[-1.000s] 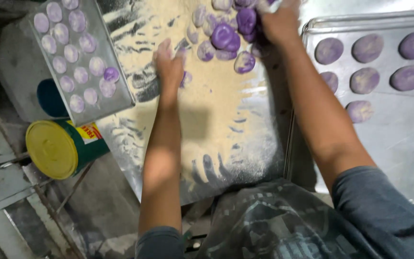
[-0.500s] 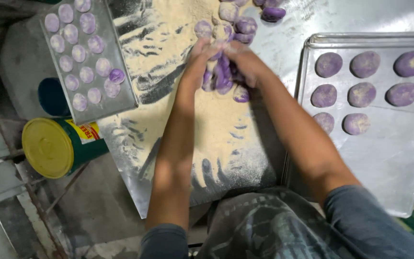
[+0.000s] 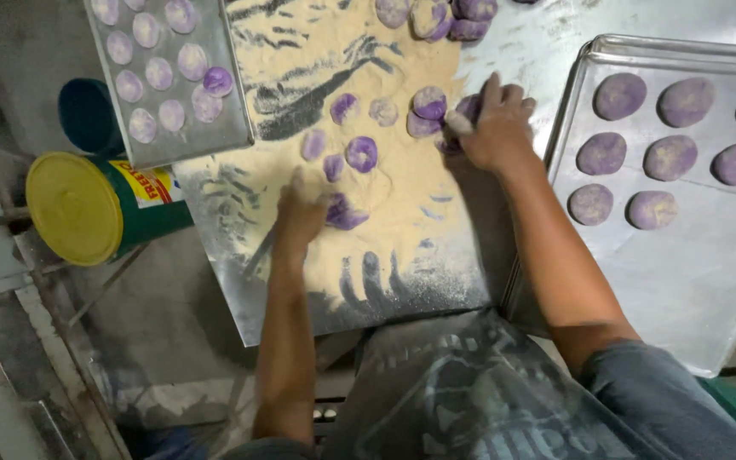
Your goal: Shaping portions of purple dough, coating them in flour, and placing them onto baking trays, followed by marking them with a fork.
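Dough pieces: purple lumps (image 3: pixel 361 153) lie scattered in pale crumbs (image 3: pixel 402 217) on a metal sheet (image 3: pixel 300 302) on the bench, a few more heaped at the sheet's far edge (image 3: pixel 436 17).
Left hand: the left hand (image 3: pixel 300 217) lies flat on the crumbs, touching a purple piece (image 3: pixel 344 213) at its fingertips; its grip is not closed on anything.
Right hand: the right hand (image 3: pixel 496 128) is cupped over pieces at the sheet's right side; whether its grip holds one cannot be told, as the fingers hide it.
Done, by the look of it: seven crumbed rounds (image 3: pixel 602 153) sit in rows on the right tray (image 3: pixel 709 281), filling only its far part.
Left to do, by the look of it: about a dozen loose pieces on the sheet, and most of the right tray bare.
Nearby: a left tray (image 3: pixel 232 128) of small pale-purple rounds (image 3: pixel 159 72), well apart from the hands; below it a green can with a yellow lid (image 3: pixel 74 207).
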